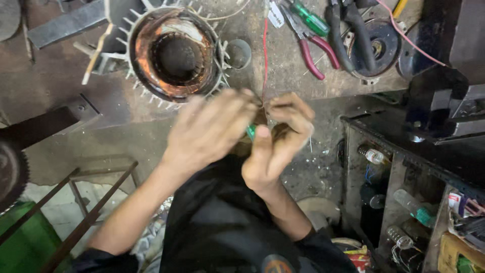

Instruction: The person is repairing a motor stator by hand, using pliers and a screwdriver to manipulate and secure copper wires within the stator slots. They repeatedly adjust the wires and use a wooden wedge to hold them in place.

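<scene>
My left hand (209,129) and my right hand (278,139) are pressed together in front of my chest, both blurred. Between them shows a small green-handled tool (251,132), and both hands seem closed around it and a thin wire. A red wire (265,55) runs from the workbench down to my fingers. Just beyond my left hand lies a finned motor stator (174,53) with copper windings, its bore facing up.
On the grimy bench (65,86) lie red-handled pliers (316,53), a green screwdriver (310,20), black-handled pliers (353,38), a round motor part (381,48) and a small metal cup (238,53). A dark shelf unit (404,167) with bottles stands at right. Metal bars (86,212) cross lower left.
</scene>
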`<state>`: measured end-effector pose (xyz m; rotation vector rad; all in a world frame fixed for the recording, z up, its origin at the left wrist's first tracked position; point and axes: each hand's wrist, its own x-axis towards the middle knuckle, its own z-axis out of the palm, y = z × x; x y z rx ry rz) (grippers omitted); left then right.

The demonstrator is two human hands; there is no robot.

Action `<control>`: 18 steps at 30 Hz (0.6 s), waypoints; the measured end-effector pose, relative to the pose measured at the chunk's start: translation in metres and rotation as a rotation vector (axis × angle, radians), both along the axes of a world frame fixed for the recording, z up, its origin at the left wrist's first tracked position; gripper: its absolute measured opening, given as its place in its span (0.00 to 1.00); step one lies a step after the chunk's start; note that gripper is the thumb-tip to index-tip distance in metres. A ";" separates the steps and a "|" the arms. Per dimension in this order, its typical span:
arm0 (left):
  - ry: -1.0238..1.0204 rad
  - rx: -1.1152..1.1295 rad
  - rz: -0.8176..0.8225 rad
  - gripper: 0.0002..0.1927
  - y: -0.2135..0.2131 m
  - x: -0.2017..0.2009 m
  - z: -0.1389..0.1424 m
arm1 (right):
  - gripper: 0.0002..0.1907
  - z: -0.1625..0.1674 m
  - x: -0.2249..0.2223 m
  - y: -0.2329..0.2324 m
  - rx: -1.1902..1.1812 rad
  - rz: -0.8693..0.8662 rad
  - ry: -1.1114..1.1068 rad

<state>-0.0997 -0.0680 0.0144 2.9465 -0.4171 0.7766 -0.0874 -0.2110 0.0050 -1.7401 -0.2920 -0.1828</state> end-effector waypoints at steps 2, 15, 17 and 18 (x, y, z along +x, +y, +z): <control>0.106 -0.032 -0.185 0.15 0.003 0.001 0.002 | 0.14 -0.002 -0.001 0.003 0.096 -0.016 -0.016; 0.120 -0.071 -0.458 0.11 0.010 0.029 0.008 | 0.12 -0.002 0.008 -0.028 0.269 -0.439 -0.281; 0.095 -0.098 -0.443 0.06 0.009 0.028 0.006 | 0.11 0.048 0.019 -0.029 0.297 -0.566 -0.452; 0.097 -0.117 -0.447 0.07 0.009 0.027 0.006 | 0.10 0.071 0.022 -0.030 0.330 -0.615 -0.597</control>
